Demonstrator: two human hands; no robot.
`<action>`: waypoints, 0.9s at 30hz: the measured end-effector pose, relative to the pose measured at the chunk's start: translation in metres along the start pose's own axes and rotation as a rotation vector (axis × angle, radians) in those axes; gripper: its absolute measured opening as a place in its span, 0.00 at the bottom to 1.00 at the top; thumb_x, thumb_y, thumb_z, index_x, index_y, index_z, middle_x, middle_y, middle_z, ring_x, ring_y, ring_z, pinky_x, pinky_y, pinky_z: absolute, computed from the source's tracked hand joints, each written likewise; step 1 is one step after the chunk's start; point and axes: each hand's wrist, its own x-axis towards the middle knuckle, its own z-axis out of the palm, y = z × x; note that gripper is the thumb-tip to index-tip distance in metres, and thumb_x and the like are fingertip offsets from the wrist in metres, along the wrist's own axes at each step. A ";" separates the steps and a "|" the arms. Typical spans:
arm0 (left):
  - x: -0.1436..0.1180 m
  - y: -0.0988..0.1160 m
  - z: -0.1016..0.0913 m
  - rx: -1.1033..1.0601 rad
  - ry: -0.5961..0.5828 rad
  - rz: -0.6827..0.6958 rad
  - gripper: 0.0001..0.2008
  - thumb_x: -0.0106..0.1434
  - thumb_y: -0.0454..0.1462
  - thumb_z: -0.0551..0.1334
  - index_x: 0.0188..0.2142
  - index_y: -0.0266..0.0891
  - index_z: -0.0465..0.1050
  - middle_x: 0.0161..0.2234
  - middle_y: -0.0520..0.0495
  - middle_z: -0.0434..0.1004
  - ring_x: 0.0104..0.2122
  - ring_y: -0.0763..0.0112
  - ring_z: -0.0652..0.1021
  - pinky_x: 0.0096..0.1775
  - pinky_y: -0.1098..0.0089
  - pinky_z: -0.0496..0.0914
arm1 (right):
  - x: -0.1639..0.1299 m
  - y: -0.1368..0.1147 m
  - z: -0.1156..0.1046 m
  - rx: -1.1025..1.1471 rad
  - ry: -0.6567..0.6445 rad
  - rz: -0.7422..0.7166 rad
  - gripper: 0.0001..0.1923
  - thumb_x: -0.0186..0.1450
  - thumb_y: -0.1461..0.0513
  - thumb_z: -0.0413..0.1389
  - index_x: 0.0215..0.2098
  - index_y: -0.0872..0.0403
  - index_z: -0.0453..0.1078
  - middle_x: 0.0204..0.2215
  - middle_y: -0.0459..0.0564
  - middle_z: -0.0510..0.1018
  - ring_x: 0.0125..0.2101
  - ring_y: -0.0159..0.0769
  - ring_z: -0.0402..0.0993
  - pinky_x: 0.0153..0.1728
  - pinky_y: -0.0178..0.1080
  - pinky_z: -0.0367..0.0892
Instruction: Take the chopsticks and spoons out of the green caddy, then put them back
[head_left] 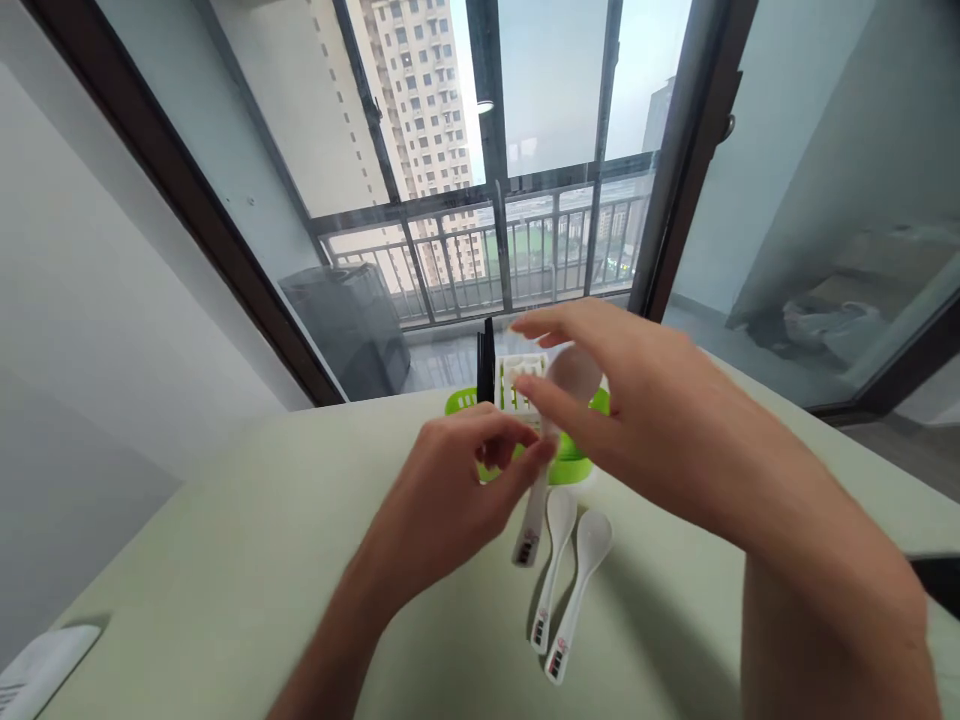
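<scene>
My left hand (pixel 457 490) is closed, its thumb and finger pinching a white spoon (pixel 534 515) by the handle. The spoon is upright, bowl at the top and dark-printed handle end pointing down toward me. My right hand (pixel 626 385) is raised around the bowl with thumb and fingers apart; whether it touches the bowl is unclear. Two more white spoons (pixel 561 510) lie side by side on the table below. Behind my hands, partly hidden by them, stands a green and white utensil holder (pixel 574 468) with black chopsticks (pixel 487 360) standing in it.
The pale green table (pixel 277 540) runs to a glass door and balcony at the back. A white object (pixel 56 660) with dark lines lies at the table's lower left. A dark object (pixel 937 580) shows at the right edge. A grey appliance (pixel 345 320) stands beyond the glass.
</scene>
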 end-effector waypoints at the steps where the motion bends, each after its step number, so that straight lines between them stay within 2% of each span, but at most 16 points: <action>1: 0.000 -0.004 -0.003 0.026 0.038 0.010 0.12 0.69 0.42 0.60 0.31 0.41 0.77 0.26 0.53 0.73 0.25 0.73 0.71 0.28 0.72 0.67 | 0.001 -0.001 0.002 -0.006 0.033 0.014 0.18 0.69 0.53 0.53 0.55 0.45 0.72 0.48 0.53 0.80 0.43 0.48 0.78 0.35 0.44 0.70; 3: 0.000 -0.014 -0.008 0.075 0.110 0.024 0.11 0.70 0.42 0.61 0.33 0.41 0.77 0.26 0.53 0.73 0.26 0.73 0.72 0.29 0.71 0.67 | 0.003 -0.004 0.005 -0.009 0.048 0.026 0.16 0.70 0.53 0.52 0.52 0.46 0.74 0.45 0.52 0.82 0.40 0.47 0.79 0.34 0.43 0.70; 7: 0.001 -0.036 -0.012 0.165 0.230 0.067 0.08 0.69 0.40 0.62 0.34 0.41 0.77 0.27 0.54 0.73 0.26 0.74 0.72 0.31 0.71 0.66 | 0.004 -0.015 0.014 0.014 -0.037 -0.002 0.15 0.72 0.55 0.50 0.50 0.45 0.76 0.37 0.49 0.84 0.35 0.43 0.81 0.34 0.42 0.71; 14: 0.013 -0.073 -0.018 0.204 0.363 0.119 0.09 0.70 0.41 0.62 0.35 0.41 0.76 0.28 0.54 0.71 0.27 0.74 0.71 0.33 0.71 0.65 | 0.007 -0.022 0.035 -0.032 -0.086 -0.064 0.17 0.73 0.55 0.50 0.56 0.41 0.74 0.47 0.49 0.83 0.42 0.48 0.81 0.37 0.45 0.73; 20: 0.021 -0.098 -0.022 0.169 0.301 0.181 0.09 0.71 0.41 0.61 0.37 0.41 0.76 0.31 0.53 0.72 0.31 0.72 0.73 0.36 0.71 0.66 | 0.006 -0.024 0.049 -0.145 -0.052 -0.039 0.17 0.72 0.53 0.51 0.56 0.39 0.73 0.41 0.48 0.84 0.37 0.50 0.82 0.33 0.45 0.72; 24: 0.023 -0.104 -0.023 0.095 0.267 0.212 0.07 0.71 0.40 0.62 0.39 0.41 0.77 0.31 0.53 0.74 0.33 0.70 0.75 0.38 0.70 0.68 | 0.001 -0.031 0.052 -0.248 -0.025 -0.033 0.17 0.73 0.54 0.50 0.56 0.38 0.73 0.35 0.47 0.84 0.34 0.48 0.82 0.31 0.43 0.71; 27: 0.024 -0.106 -0.024 0.060 0.190 0.228 0.06 0.70 0.40 0.63 0.39 0.41 0.77 0.32 0.52 0.75 0.34 0.70 0.76 0.40 0.69 0.69 | -0.001 -0.036 0.054 -0.359 -0.019 0.004 0.18 0.73 0.57 0.49 0.58 0.41 0.71 0.34 0.47 0.84 0.33 0.45 0.82 0.31 0.41 0.71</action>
